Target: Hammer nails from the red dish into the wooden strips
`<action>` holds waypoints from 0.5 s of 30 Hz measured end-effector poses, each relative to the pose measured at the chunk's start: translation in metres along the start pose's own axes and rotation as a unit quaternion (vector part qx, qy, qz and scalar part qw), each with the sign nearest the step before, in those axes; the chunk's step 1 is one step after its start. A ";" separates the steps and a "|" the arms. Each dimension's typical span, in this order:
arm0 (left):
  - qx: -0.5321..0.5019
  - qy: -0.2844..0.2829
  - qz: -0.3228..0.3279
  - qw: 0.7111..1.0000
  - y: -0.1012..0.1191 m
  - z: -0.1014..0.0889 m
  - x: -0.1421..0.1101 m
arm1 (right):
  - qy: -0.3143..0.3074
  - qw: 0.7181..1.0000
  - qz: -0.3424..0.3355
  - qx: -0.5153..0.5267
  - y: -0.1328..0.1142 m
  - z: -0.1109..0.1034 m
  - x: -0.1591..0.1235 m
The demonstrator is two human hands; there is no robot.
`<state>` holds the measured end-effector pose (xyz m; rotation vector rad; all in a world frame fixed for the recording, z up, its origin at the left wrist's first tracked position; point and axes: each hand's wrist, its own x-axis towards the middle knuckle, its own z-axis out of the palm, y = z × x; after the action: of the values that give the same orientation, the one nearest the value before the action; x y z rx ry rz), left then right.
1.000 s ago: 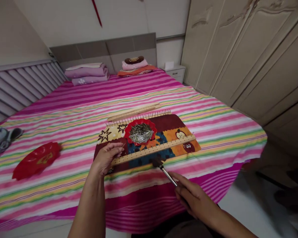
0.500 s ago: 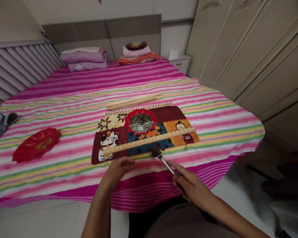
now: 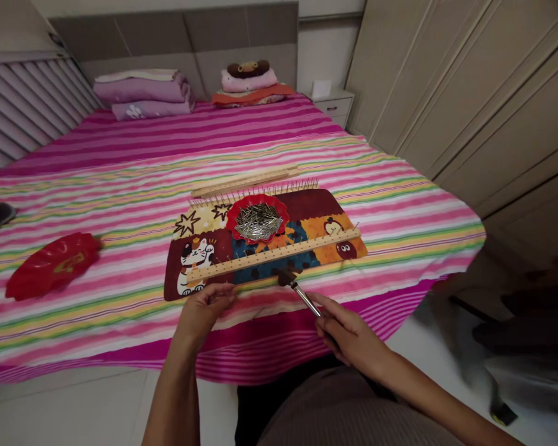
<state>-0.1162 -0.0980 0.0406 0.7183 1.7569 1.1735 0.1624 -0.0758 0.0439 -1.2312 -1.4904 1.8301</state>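
Note:
My right hand [image 3: 346,328] is wrapped round a hammer [image 3: 307,299] with a silver shaft and a dark head. The head is close to the near edge of a pale wooden strip [image 3: 274,254] dotted with small holes. A few nails stand in that strip. Just in front of its left end, my left hand [image 3: 207,310] has thumb and fingers drawn together; whatever is between them is too small to make out. Beyond the strip sits a red scalloped dish [image 3: 283,228] heaped with nails [image 3: 258,222]. A patterned mat [image 3: 302,201] lies under both.
Behind the dish, another strip [image 3: 251,192] bristles with upright nails, and more wooden strips [image 3: 246,181] lie beyond it. A red plate [image 3: 51,266] rests at left on the striped bedspread [image 3: 134,248]. Folded bedding [image 3: 144,93] is by the headboard. A wardrobe [image 3: 446,80] stands at right.
The view has tilted down and shifted slightly. My left hand has moved a little toward the strip, its fingers curling inward. My right hand keeps the hammer in nearly the same place.

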 end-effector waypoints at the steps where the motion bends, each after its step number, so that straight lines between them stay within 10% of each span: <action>1: -0.005 0.023 0.007 1.000 0.001 -0.002 0.000 | -0.001 1.000 -0.003 -0.001 0.000 0.000 0.000; 8: -0.081 0.220 0.092 0.968 0.011 -0.022 0.016 | -0.006 1.000 -0.007 -0.011 0.000 0.001 0.002; 15: -0.091 0.250 0.101 0.959 0.012 -0.022 0.049 | -0.009 1.000 -0.005 0.007 0.001 0.003 0.002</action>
<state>-0.1574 -0.0619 0.0387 0.5272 1.9751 1.7506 0.1589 -0.0762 0.0422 -1.2027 -1.4890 1.8466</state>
